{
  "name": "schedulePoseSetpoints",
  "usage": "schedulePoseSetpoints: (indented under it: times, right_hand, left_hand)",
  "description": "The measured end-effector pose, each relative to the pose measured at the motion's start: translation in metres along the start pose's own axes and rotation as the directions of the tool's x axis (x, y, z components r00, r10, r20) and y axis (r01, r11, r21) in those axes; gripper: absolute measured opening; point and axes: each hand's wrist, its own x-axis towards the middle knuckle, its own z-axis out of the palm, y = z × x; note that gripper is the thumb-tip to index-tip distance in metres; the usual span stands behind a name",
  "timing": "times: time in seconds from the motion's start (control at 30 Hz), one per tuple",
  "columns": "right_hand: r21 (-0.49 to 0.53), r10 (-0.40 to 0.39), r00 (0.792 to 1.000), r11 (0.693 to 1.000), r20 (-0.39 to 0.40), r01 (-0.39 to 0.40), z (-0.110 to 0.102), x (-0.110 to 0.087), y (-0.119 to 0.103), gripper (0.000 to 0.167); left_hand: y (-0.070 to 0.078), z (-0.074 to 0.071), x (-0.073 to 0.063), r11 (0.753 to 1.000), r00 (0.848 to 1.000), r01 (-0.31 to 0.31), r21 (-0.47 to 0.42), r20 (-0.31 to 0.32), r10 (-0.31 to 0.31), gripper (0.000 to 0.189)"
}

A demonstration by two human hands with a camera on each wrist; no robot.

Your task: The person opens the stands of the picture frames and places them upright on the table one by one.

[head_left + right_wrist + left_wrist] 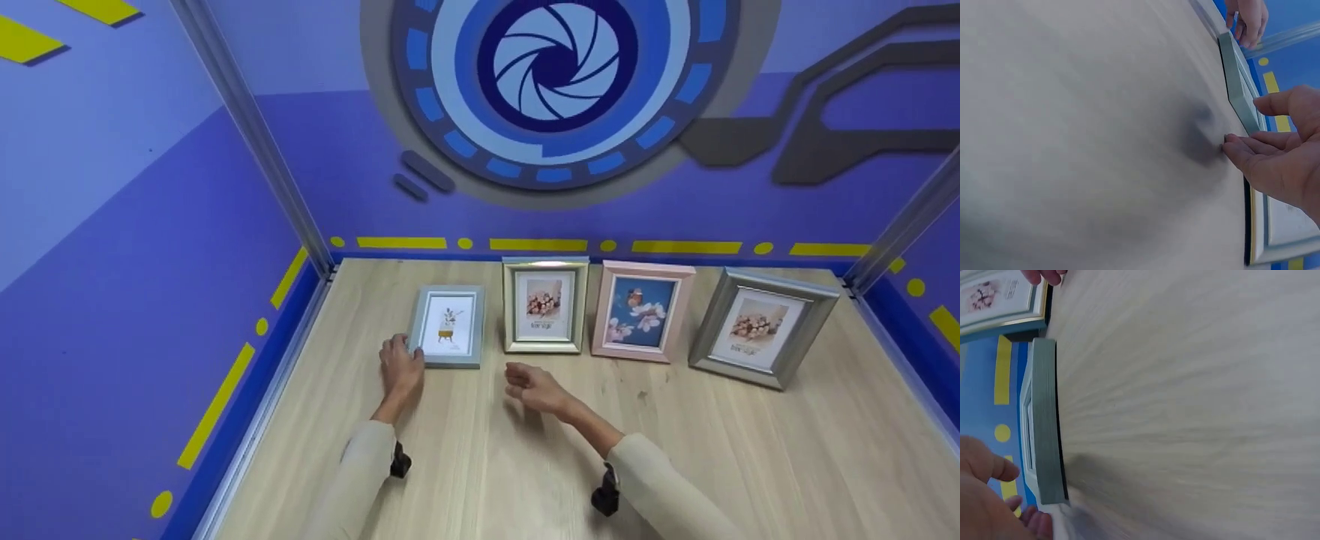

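A pale blue picture frame (446, 326) with a drawing of a plant in a yellow pot lies face up on the wooden table. My left hand (401, 367) is at its lower left edge. In the left wrist view, the thumb (1002, 469) stands apart from the other fingers, which are right at the frame's corner. My right hand (536, 388) holds nothing; it hovers over the table, right of the blue frame and just in front of a gold-edged frame (510, 307). In the right wrist view, its thumb and fingers are spread apart.
Right of the gold-edged frame, a pink frame (605, 311) with a bird-and-blossom picture and a silver frame (709, 322) stand upright, the silver one angled. Behind the table (465, 465) rises a purple wall (315, 165); another wall (150, 300) borders its left side.
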Motion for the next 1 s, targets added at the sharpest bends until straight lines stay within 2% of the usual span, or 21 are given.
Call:
schedulePoseSetpoints:
  times: [0.07,0.13,0.27,0.4,0.57,0.7,0.8,0.87,0.93,1.0]
  right_hand:
    - [0.005,0.008,1.000,1.000,0.006,-0.008,0.008,0.005,-0.003,0.058]
    - [0.021,0.011,1.000,1.000,0.006,-0.011,0.014,0.010,-0.005,0.061]
    - [0.044,-0.014,1.000,0.999,-0.002,0.014,0.022,0.020,-0.007,0.067]
    - [0.008,-0.048,0.998,0.999,-0.030,0.049,0.031,0.030,-0.005,0.068]
    - [0.001,-0.069,0.997,0.998,-0.019,0.069,0.039,0.036,-0.005,0.070]
    - [0.024,-0.055,0.998,0.998,-0.009,0.056,0.039,0.034,-0.007,0.072]
    - [0.038,-0.028,1.000,0.999,0.013,0.027,0.037,0.031,-0.008,0.072]
    - [0.058,-0.015,0.999,0.998,0.033,0.013,0.035,0.029,-0.008,0.071]
    - [0.079,-0.002,0.999,0.997,0.051,-0.002,0.033,0.026,-0.009,0.071]
    - [0.101,0.008,0.998,0.995,0.059,-0.014,0.031,0.021,-0.009,0.071]
  left_hand:
    - [-0.003,0.000,-0.001,1.000,0.998,0.031,-0.006,0.054,-0.030,0.043]
    - [-0.004,-0.001,-0.001,0.999,0.996,0.034,-0.009,0.089,-0.033,0.046]
    - [-0.002,0.001,0.003,1.000,0.994,0.008,0.017,0.108,-0.010,0.051]
    - [0.002,0.001,0.009,0.996,0.988,-0.006,0.093,0.152,-0.008,0.058]
    - [0.013,-0.003,0.010,0.986,0.970,0.027,0.163,0.233,-0.065,0.063]
    - [0.020,-0.006,0.007,0.982,0.966,0.056,0.178,0.240,-0.099,0.062]
    - [0.025,-0.009,0.005,0.978,0.958,0.099,0.181,0.248,-0.142,0.061]
    - [0.026,-0.012,0.004,0.974,0.947,0.147,0.172,0.260,-0.188,0.061]
    - [0.026,-0.014,0.003,0.968,0.930,0.214,0.129,0.276,-0.242,0.057]
    - [0.024,-0.017,0.000,0.955,0.907,0.294,0.047,0.301,-0.294,0.054]
